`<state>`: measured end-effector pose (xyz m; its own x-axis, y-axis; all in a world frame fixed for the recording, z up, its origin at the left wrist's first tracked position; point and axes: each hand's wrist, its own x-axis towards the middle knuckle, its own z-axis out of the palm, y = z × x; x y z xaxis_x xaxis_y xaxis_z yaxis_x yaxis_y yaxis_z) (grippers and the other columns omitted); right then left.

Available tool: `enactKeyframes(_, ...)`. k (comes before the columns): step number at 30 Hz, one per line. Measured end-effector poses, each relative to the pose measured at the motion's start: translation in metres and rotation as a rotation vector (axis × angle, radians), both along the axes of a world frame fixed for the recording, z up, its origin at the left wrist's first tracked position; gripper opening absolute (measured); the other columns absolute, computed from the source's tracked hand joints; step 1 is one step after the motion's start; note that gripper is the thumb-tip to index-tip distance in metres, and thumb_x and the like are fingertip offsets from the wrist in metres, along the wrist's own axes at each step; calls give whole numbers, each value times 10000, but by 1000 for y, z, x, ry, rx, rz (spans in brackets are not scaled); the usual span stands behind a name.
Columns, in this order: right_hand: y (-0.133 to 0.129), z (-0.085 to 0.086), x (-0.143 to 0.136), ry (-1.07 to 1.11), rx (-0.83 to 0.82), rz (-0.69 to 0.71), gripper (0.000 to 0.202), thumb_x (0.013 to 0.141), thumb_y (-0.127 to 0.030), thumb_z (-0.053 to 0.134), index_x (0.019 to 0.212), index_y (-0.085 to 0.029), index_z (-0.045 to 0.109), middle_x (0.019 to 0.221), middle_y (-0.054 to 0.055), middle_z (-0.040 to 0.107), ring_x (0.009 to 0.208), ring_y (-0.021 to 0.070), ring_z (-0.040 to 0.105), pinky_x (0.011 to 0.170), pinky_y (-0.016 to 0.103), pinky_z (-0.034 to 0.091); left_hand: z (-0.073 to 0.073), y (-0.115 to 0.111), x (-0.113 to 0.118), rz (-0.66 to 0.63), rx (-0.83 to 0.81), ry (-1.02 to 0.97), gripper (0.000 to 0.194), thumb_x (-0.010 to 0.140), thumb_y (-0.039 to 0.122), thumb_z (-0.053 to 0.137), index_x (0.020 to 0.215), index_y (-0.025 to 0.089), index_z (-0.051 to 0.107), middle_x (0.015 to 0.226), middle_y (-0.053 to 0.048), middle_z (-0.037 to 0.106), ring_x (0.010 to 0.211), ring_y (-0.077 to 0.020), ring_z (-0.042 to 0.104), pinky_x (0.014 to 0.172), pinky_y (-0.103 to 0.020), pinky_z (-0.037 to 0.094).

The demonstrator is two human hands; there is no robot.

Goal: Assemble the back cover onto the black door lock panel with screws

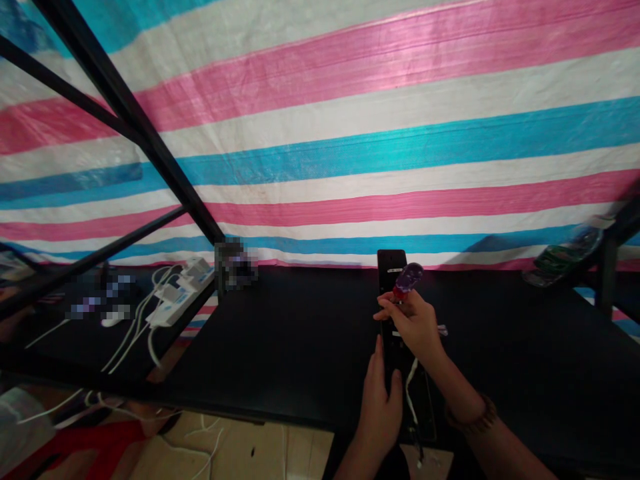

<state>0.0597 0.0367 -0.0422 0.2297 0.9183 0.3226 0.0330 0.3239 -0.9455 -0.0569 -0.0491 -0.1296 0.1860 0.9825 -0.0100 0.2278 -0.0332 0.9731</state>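
A long, narrow black panel (392, 261) lies on the black tabletop, pointing away from me. My left hand (379, 393) holds its near part, with the fingers along the left edge and the thumb over the top. My right hand (414, 325) is closed around a screwdriver (409, 277) with a purple and red handle, over the panel's middle. The screwdriver's tip is hidden by my fingers. A white cable (411, 393) runs down the panel towards me and ends in a small connector near the table's front edge.
On the right, a clear plastic bottle (565, 257) leans near a black post. A white power strip (175, 300) with plugs and cords sits at the left, beyond a black frame (165, 160). Striped sheeting (400, 153) hangs behind the table (280, 347). A person in red (100, 450) is at lower left.
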Motion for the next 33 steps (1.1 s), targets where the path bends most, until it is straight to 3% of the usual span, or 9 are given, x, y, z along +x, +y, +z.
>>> enactKeyframes(4,-2,2,3,-73,66,102,251,913,-424,679,1050,-221,622,873,13,685,606,152,725,589,266,583,3,0,-1,-4,-9,-26,635,1004,343,442,1599,166,306,1674,-124,300,1556,-265,268,1278,-460,218)
enactKeyframes(7,-4,2,6,-160,100,122,258,983,-441,559,1012,-203,655,869,41,701,630,153,722,635,286,588,4,1,-2,1,-10,-27,628,1002,339,449,1594,174,321,1672,-123,303,1553,-271,276,1275,-467,226)
enactKeyframes(10,-3,0,4,-121,48,68,282,949,-476,616,901,-199,632,789,39,709,655,196,755,634,295,603,3,1,-1,1,2,-40,622,1005,333,445,1595,178,319,1668,-127,314,1547,-273,291,1270,-472,241)
enactKeyframes(15,-1,-6,1,-22,-49,16,342,841,-505,754,901,-199,616,801,31,703,630,225,766,567,288,604,3,1,-2,15,31,-90,606,1002,330,468,1583,205,353,1644,-126,369,1527,-282,337,1260,-480,273)
enactKeyframes(20,-7,-3,6,-141,81,110,288,975,-490,572,1029,-214,636,885,42,715,718,202,772,691,324,619,7,1,-1,18,38,-89,611,989,296,478,1579,187,363,1634,-140,384,1512,-286,368,1242,-466,314)
enactKeyframes(22,-8,0,6,-188,108,106,305,1000,-483,520,977,-207,648,840,51,729,713,198,769,711,325,615,7,2,1,23,40,-61,619,987,296,475,1581,168,356,1632,-153,383,1509,-290,373,1238,-468,319)
enactKeyframes(28,-3,4,4,-134,44,42,356,954,-541,581,861,-202,631,750,56,739,664,227,773,602,298,605,4,2,5,18,37,8,653,996,350,457,1587,109,322,1635,-193,360,1522,-303,343,1239,-468,301)
enactKeyframes(33,-1,2,3,-98,18,29,365,895,-563,661,814,-208,630,712,41,729,663,242,777,597,300,614,11,1,4,-11,62,-12,638,1003,327,441,1606,181,293,1608,-161,418,1486,-279,396,1226,-454,317)
